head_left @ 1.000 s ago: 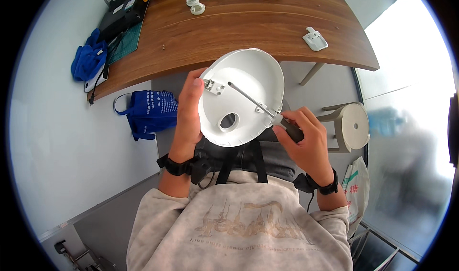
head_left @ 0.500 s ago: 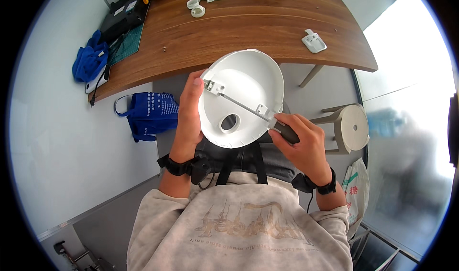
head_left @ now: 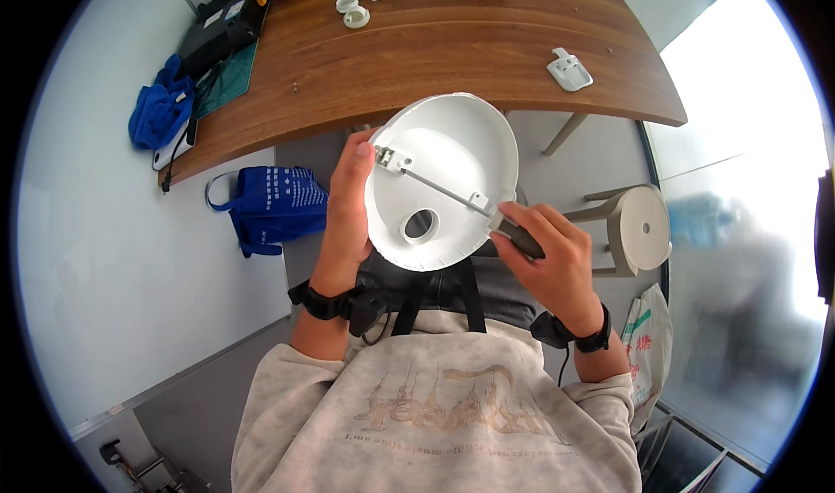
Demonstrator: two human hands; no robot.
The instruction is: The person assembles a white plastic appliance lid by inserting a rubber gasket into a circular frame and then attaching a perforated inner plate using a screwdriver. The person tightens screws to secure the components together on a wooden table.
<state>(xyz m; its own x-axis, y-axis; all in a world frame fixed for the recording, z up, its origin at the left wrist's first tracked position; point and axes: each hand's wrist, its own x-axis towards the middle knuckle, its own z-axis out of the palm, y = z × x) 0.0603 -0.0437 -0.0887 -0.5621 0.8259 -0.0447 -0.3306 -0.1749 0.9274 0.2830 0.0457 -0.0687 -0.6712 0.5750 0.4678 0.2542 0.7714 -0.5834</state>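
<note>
A white bowl-shaped plastic cover (head_left: 465, 149) is held over my lap, its hollow side toward me. My left hand (head_left: 351, 201) grips its left rim, fingers behind and thumb near a small metal fitting (head_left: 385, 158). In my right hand (head_left: 552, 249) is a screwdriver (head_left: 520, 237), its dark handle between thumb and fingers. The long shaft crosses the cover's inside, its tip at the bracket by that fitting. A round hole (head_left: 419, 225) opens in the cover's lower part, and a second white bracket (head_left: 478, 200) lies beside the shaft.
Beyond the cover stands a wooden table (head_left: 417, 58). On it are a white plastic part (head_left: 570, 71), small round caps (head_left: 355, 16), a black case (head_left: 222, 27) and a blue cloth (head_left: 163, 101). A blue bag (head_left: 271, 206) sits at left, a beige stool (head_left: 642, 230) at right.
The cover has shifted very slightly to the right in my left hand. The screwdriver stays at the same bracket, and my right hand keeps its grip.
</note>
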